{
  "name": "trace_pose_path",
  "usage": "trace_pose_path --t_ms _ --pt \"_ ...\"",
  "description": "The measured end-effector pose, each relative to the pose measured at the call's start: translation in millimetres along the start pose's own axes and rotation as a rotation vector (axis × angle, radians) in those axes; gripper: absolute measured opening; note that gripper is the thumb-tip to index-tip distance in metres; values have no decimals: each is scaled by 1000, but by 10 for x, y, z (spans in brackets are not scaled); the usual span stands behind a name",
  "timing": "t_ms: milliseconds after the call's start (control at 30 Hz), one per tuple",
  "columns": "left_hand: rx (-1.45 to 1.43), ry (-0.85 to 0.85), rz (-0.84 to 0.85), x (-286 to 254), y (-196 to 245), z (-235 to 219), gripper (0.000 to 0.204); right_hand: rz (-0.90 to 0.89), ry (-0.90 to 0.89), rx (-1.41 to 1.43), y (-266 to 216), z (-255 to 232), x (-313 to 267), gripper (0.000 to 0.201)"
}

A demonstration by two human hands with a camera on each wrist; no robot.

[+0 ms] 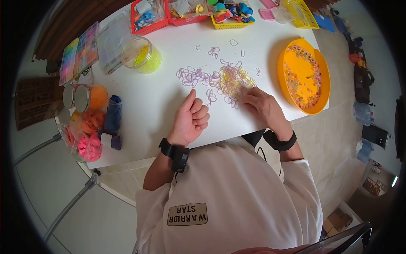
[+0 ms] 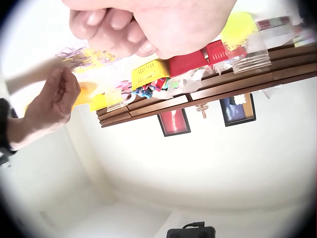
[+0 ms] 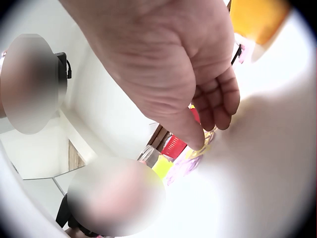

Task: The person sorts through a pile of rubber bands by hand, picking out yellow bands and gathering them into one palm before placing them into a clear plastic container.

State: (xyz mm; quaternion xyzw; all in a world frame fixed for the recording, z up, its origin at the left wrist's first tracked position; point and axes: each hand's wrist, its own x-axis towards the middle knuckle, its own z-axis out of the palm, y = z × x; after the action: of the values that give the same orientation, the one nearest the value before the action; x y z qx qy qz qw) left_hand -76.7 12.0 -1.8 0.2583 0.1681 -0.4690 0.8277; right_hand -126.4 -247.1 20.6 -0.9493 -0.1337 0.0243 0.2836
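Small thin rubber bands lie on the white table in a loose pile, yellow bands (image 1: 231,82) at its middle and purple bands (image 1: 190,77) spread to its left. My right hand (image 1: 270,109) is bent over the pile's near right edge, fingertips right at the bands. In the left wrist view, the right thumb and forefinger tips come close together; I cannot tell whether a band is between them. Just nearer than the pile, my left hand (image 1: 192,116) is held with its fingers curled into the palm and its thumb pointing up. Nothing shows in it.
An orange bowl (image 1: 282,76) with small colourful pieces stands at the right edge. Left are a jar of neon yellow bands (image 1: 149,59), a jar with orange contents (image 1: 98,97) and bags. Red baskets (image 1: 148,29) and a yellow basket (image 1: 232,26) line the back.
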Motion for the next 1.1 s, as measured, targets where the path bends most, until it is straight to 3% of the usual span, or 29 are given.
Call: trace_pose_path --t_ms 400,600,767,900,967,1100 --pt "-1 -12 -3 5 17 -9 50 -38 13 -1 10 93 49 12" --pt "-28 -7 10 13 18 23 43 48 36 61 -90 -17 94 11" --pt "15 12 23 68 -56 88 29 -176 45 135 -478 -173 254 11" --pt "8 118 19 78 -85 240 25 -371 54 83 -645 -24 433 11" --pt "9 152 13 75 -73 306 28 -344 6 112 -642 22 439 12" --pt "-15 -1 -40 107 -88 5 31 -276 34 223 -613 -63 436 11"
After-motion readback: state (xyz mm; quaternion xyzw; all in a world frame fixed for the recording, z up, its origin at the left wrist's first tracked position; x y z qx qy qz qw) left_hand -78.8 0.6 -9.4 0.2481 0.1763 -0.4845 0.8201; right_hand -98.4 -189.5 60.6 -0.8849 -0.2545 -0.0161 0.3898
